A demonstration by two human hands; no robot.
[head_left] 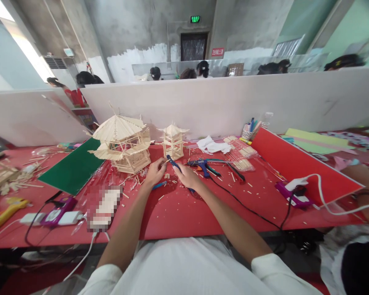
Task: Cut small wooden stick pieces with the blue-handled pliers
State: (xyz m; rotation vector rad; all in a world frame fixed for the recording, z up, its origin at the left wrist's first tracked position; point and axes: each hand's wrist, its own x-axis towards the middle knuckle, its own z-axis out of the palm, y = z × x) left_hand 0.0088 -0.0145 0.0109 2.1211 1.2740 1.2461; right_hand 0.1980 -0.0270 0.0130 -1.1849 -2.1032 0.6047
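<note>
- The left hand sits in the middle of the frame. Its fingers are pinched on a thin little stick, so the stick stays steady.
- The right hand is just beside it, curled shut around blue-handled cutters. The cutter tip meets the stick, ready to snip.
- Both hands work right in front of the small stick tower, close enough to fit pieces on.
- The big stick house stands to the left, out of the way.
- A blue glue gun lies just right of the hands, easy to grab.
- Tiny cut bits lie all over the red table.
</note>
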